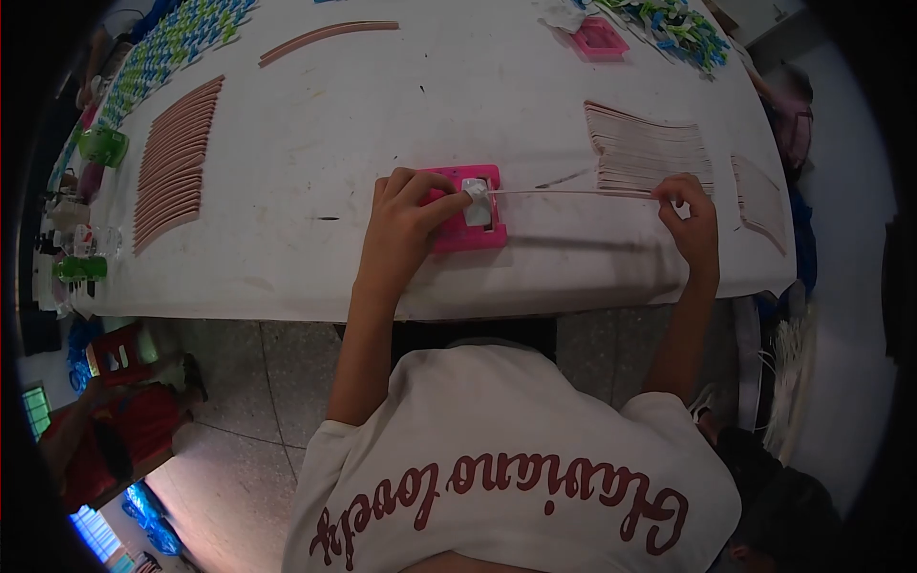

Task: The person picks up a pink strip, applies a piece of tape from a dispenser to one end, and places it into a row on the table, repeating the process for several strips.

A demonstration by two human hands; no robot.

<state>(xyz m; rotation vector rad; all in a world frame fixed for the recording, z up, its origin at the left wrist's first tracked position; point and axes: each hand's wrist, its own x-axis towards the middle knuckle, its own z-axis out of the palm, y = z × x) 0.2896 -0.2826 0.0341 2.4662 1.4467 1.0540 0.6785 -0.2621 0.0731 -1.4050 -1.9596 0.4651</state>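
Observation:
My left hand (409, 212) is closed on a small white pad (476, 202), thumb and fingertips pressed against it. The pad sits over a bright pink plastic tray (495, 235) on the white-covered table. From the pad a thin pale strip (573, 190) runs taut to the right. Its far end is pinched between thumb and finger of my right hand (690, 222). Just beyond that hand lies a row of pale pink strips (650, 148), side by side. A thin dark-tipped tool (564, 180) rests behind the held strip.
Brownish-pink strips (177, 162) lie in a row at the left, more strips (330, 36) at the back. Another row (759, 203) is at the right edge. Blue-green pieces (181, 48) fill the back left. A second pink tray (600, 40) stands back right. Green bottles (103, 146) line the left edge.

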